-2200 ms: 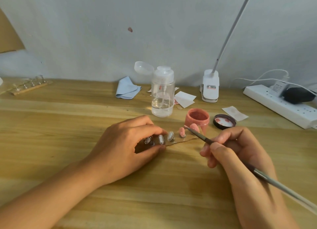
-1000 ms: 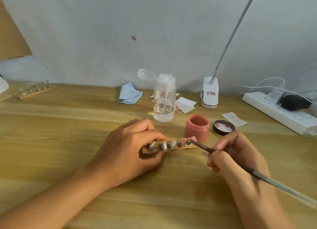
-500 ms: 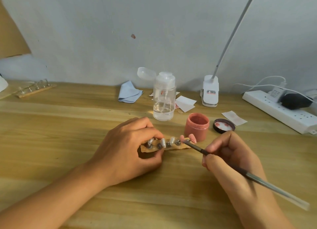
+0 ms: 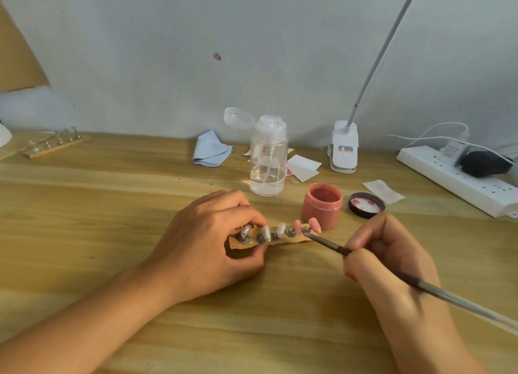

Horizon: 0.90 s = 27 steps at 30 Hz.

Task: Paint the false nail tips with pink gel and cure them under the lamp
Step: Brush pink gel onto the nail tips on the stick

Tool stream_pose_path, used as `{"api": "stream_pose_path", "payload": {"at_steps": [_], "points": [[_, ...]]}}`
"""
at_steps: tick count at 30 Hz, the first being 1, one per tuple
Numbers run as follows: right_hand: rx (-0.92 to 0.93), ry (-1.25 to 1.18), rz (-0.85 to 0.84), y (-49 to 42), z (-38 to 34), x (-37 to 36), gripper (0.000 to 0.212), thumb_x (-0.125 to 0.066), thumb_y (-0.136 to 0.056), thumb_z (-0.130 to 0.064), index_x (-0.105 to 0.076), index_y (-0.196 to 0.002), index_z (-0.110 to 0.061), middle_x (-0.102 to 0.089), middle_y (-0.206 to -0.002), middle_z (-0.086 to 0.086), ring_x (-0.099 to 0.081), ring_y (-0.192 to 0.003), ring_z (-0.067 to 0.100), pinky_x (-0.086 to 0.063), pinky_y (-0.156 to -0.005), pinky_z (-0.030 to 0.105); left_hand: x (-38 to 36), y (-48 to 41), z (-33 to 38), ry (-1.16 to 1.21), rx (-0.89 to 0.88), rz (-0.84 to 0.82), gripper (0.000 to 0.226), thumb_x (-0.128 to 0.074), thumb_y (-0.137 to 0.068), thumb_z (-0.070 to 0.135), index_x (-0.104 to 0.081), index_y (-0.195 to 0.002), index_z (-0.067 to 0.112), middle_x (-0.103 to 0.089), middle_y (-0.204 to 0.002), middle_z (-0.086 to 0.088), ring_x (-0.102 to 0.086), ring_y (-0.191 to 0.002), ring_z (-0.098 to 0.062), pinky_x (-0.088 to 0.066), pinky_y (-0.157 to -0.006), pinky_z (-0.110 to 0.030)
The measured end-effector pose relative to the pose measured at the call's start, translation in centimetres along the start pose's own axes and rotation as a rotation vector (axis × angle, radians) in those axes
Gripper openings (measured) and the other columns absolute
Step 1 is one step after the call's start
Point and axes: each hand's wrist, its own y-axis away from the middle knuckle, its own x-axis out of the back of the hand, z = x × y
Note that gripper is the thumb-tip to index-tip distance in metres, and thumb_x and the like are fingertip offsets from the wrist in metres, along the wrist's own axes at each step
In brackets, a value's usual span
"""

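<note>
While left fingers (image 4: 248,213) pinch holder (image 4: 281,241), brush (image 4: 328,244) beside tip (image 4: 315,224).

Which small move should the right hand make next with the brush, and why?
Probably lift the brush to the middle tip: the two tips at the right end look pink, the other three look unpainted, and the left hand grips the holder.

Head camera looks forward and down, close over the desk (image 4: 84,205).
</note>
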Motion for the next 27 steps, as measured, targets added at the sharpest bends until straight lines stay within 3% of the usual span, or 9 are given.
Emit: {"api": "stream_pose_path", "payload": {"at_steps": [10, 19, 25, 27], "points": [[-0.019, -0.075, 0.046, -0.38, -0.24, -0.06, 0.017, -0.054, -0.055, -0.01, -0.06, -0.059, -0.025, -0.052, -0.054, 0.009, -0.042, -0.052, 0.019, -0.035, -0.05, 0.025, 0.1, -0.1, 0.11, 0.033, -0.004, 0.022, 0.02, -0.066, -0.074, 0.041, -0.071, -0.09, 0.031, -0.053, -0.083, 0.017, -0.056, -0.074, -0.006, -0.048, -0.065, -0.026], [-0.005, -0.069, 0.015, -0.23, -0.32, -0.29, 0.016, -0.054, -0.056, -0.01, -0.06, -0.064, -0.023, -0.052, -0.056, 0.01, -0.042, -0.055, 0.022, -0.034, -0.056, 0.032, 0.08, -0.04, 0.21, -0.001, 0.007, -0.016, 0.02, -0.065, -0.073, 0.045, -0.07, -0.087, 0.031, -0.052, -0.081, 0.021, -0.048, -0.073, 0.0, -0.035, -0.072, -0.014], [-0.006, -0.027, -0.006, -0.04, -0.36, -0.36, 0.014, -0.055, -0.058, -0.011, -0.058, -0.067, -0.021, -0.052, -0.059, 0.023, -0.044, -0.056, 0.022, -0.037, -0.056, 0.03, 0.12, -0.15, 0.28, 0.0, -0.005, -0.02, 0.022, -0.065, -0.073, 0.044, -0.071, -0.087, 0.029, -0.053, -0.081, 0.02, -0.044, -0.074, 0.008, -0.033, -0.078, -0.013], [0.001, -0.017, -0.012, 0.05, -0.3, -0.14, 0.011, -0.057, -0.06, -0.009, -0.055, -0.066, -0.017, -0.05, -0.055, 0.017, -0.044, -0.053, 0.017, -0.037, -0.051, 0.025, 0.09, -0.17, 0.33, -0.001, -0.009, -0.014, 0.022, -0.064, -0.073, 0.044, -0.071, -0.086, 0.028, -0.053, -0.08, 0.02, -0.043, -0.075, 0.01, -0.035, -0.079, -0.014]]}}
